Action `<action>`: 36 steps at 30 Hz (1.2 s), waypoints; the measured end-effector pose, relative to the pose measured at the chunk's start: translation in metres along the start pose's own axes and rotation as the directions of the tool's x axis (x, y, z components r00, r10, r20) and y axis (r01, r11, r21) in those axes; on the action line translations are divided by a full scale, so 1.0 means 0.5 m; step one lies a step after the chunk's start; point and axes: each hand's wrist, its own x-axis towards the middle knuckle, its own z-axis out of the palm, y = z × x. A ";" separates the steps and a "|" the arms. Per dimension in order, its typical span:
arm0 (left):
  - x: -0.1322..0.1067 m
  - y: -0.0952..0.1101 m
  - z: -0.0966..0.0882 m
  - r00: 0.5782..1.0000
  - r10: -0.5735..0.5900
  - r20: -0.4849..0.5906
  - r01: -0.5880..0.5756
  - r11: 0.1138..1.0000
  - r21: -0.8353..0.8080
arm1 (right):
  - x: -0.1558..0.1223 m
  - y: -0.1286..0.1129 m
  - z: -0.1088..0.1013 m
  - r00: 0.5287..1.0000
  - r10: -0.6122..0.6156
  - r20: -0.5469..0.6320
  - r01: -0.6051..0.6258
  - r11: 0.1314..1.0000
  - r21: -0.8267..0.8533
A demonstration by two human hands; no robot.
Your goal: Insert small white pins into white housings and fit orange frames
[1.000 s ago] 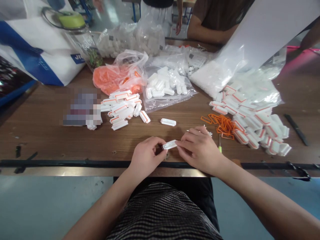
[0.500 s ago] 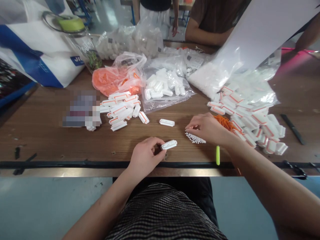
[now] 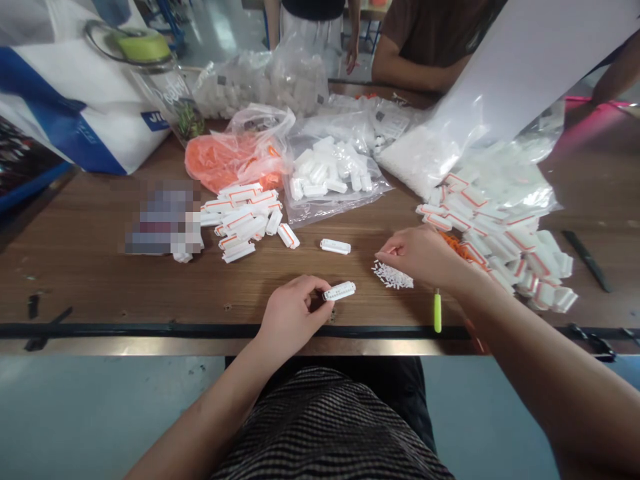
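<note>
My left hand [image 3: 295, 312] pinches one end of a small white plastic housing [image 3: 341, 291] between thumb and fingers, a little above the table's front part. A row of small slots shows on its upper face. Over a little heap of tiny white pieces [image 3: 394, 275] hovers my right hand [image 3: 415, 255], its fingertips pressed together at the heap's far edge. Whether a piece is between those fingertips I cannot make out. Another white housing [image 3: 335, 247] lies by itself on the table, between and beyond my hands.
White housings with orange strips [image 3: 247, 217] are piled at left, more [image 3: 520, 247] at right beside orange strands [image 3: 457, 247]. A bright green-yellow handled tool [image 3: 437, 312] lies near the front edge. Behind are an open bag of housings [image 3: 330, 167], an orange bag [image 3: 215, 160] and a bottle [image 3: 165, 93].
My right hand has shifted slightly to the right over the heap, uncovering more of the tiny pieces. My left hand and its housing have stayed almost still.
</note>
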 end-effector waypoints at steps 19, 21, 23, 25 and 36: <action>-0.001 -0.006 0.003 1.000 0.020 -0.016 -0.020 1.000 -0.014 | -0.018 -0.031 0.039 0.976 0.199 -0.084 -0.180 0.965 0.191; -0.002 -0.006 0.003 1.000 0.022 -0.018 -0.022 1.000 -0.016 | -0.027 -0.040 0.037 0.984 0.153 -0.091 -0.114 0.933 0.341; -0.003 -0.007 0.003 1.000 0.025 -0.019 -0.025 1.000 -0.019 | -0.040 -0.053 0.036 0.994 0.057 -0.098 -0.006 0.890 0.455; -0.004 -0.009 0.004 1.000 0.022 -0.021 -0.023 0.999 -0.023 | -0.053 -0.067 0.036 0.993 -0.056 -0.101 0.100 0.853 0.512; 0.001 -0.008 0.004 0.999 0.024 -0.033 -0.026 0.999 -0.044 | -0.064 -0.080 0.062 0.948 -0.259 -0.184 0.310 0.877 0.366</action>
